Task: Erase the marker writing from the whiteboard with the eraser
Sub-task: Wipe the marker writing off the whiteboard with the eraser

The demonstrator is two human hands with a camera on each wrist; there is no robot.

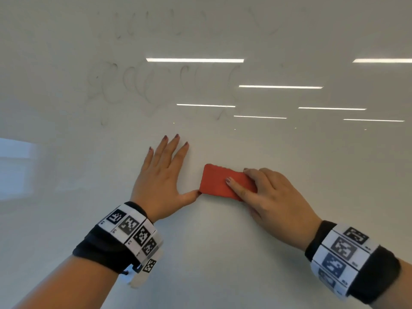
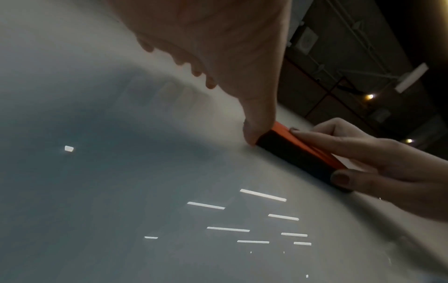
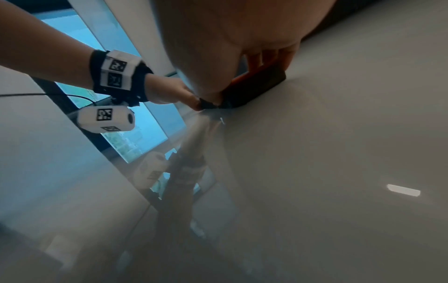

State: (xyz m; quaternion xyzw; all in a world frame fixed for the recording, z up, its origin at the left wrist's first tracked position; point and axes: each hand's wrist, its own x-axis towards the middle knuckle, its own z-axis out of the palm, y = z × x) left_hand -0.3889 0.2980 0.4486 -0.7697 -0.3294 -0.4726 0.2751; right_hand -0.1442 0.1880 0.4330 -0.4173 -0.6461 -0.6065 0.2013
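Gripping the red eraser [image 1: 219, 181] against the whiteboard [image 1: 289, 219], the right hand [image 1: 274, 197] sits below smeared writing [image 1: 156, 85]; the left hand [image 1: 160, 175] lies flat, fingers straight, thumb touching the eraser.

From the left wrist, the thumb [image 2: 254, 132] meets the eraser's dark felt [image 2: 295, 159].

From the right wrist, fingers [image 3: 269, 55] curl over the eraser [image 3: 257, 86].

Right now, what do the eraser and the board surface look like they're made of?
Eraser: matte orange-red back, likely foam or soft plastic, since its top edge looks wavy; the left wrist view shows a dark layer against the board, probably felt. Whiteboard: hard, glossy, possibly glass or enamel; it mirrors ceiling lights sharply. Faint grey marker writing still shows.
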